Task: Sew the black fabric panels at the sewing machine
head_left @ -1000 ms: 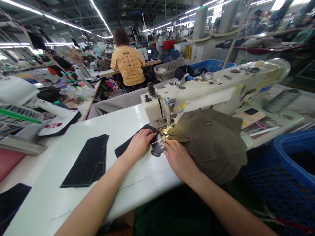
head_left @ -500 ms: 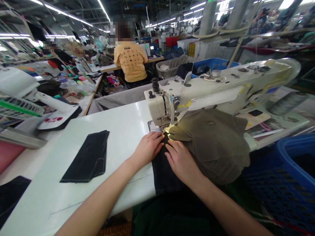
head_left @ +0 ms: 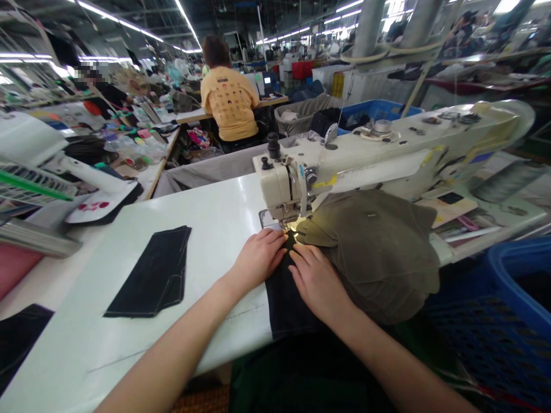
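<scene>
A dark cloth piece (head_left: 286, 298) lies at the table's front edge, its far end under the needle area of a white sewing machine (head_left: 279, 180). On its left edge rests my left hand (head_left: 260, 255), fingers pressed together on the cloth close to the presser foot. My right hand (head_left: 321, 281) lies on the cloth's right side, its fingers slightly spread and pressing down. Both hands' fingertips are near each other, just in front of the lit needle area. Grey-brown fabric (head_left: 383, 252) is heaped right of the machine head. Stacked dark pieces (head_left: 150, 272) lie flat on the left.
The white tabletop (head_left: 206, 212) surrounds the machine. A blue basket (head_left: 495, 310) stands at the right. Another dark piece (head_left: 21, 338) is at the far left, below a white lamp-like device (head_left: 94, 172). A person in a yellow shirt (head_left: 230, 103) sits ahead, back turned.
The camera view has shifted very slightly. Both hands and the dark cloth keep nearly the same position at the machine.
</scene>
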`<move>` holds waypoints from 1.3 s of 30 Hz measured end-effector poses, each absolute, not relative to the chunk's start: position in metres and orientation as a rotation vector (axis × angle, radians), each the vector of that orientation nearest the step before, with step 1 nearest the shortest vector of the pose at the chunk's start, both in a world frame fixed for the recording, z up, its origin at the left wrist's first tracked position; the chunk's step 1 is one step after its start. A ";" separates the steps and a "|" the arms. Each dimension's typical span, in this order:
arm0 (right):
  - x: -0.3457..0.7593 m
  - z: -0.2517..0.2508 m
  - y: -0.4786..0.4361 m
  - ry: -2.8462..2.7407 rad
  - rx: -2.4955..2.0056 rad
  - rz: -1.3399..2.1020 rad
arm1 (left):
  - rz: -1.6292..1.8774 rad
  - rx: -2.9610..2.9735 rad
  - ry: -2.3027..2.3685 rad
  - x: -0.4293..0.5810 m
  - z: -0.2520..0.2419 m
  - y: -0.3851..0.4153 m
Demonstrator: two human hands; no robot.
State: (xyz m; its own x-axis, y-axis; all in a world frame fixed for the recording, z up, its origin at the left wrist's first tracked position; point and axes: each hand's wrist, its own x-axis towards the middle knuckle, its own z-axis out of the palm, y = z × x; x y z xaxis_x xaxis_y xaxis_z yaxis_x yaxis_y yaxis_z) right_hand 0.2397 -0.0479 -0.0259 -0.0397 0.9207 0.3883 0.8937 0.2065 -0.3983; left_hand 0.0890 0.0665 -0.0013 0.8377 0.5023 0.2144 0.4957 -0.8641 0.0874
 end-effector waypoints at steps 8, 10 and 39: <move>0.240 -0.024 -0.051 -1.944 -1.696 0.038 | 0.275 3.038 0.836 0.089 0.002 0.067; 0.241 -0.023 -0.060 -1.965 -1.692 0.016 | 0.236 3.060 0.837 0.087 0.006 0.056; 0.247 -0.023 -0.043 -2.038 -1.665 -0.009 | 0.403 2.910 0.561 0.072 0.002 0.045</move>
